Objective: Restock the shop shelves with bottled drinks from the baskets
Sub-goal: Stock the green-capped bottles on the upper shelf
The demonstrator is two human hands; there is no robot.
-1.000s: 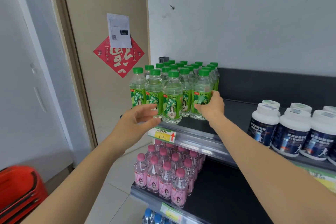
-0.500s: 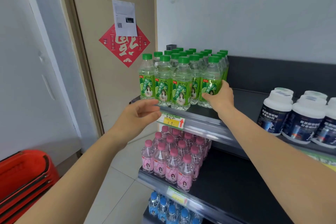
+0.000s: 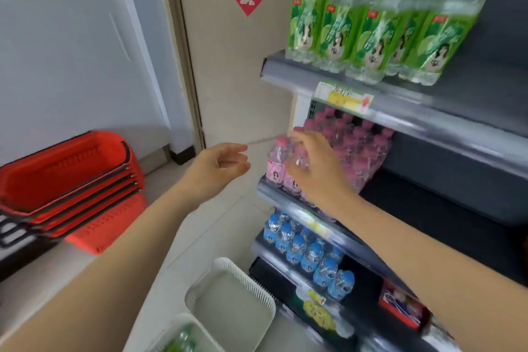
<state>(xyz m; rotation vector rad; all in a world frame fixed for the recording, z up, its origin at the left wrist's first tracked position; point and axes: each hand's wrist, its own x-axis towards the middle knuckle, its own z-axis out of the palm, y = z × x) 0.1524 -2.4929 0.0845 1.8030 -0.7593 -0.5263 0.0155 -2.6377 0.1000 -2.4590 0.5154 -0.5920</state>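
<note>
Although motion smears the view, the shelves look well stocked: green bottles [image 3: 371, 34] stand in full rows on the shelf above the pink bottles [image 3: 361, 146], and blue bottles [image 3: 310, 254] fill the shelf below them. The right hand [image 3: 313, 171] curls its fingers over the front row of the pink bottles, apparently gripping one. The left hand [image 3: 218, 164] hangs just left of them, fingers loosely bent, holding nothing. Below and left of them, one white basket [image 3: 247, 276] looks empty, while a second basket [image 3: 183, 319] shows something green, so restocking seems nearly done, not finished.
</note>
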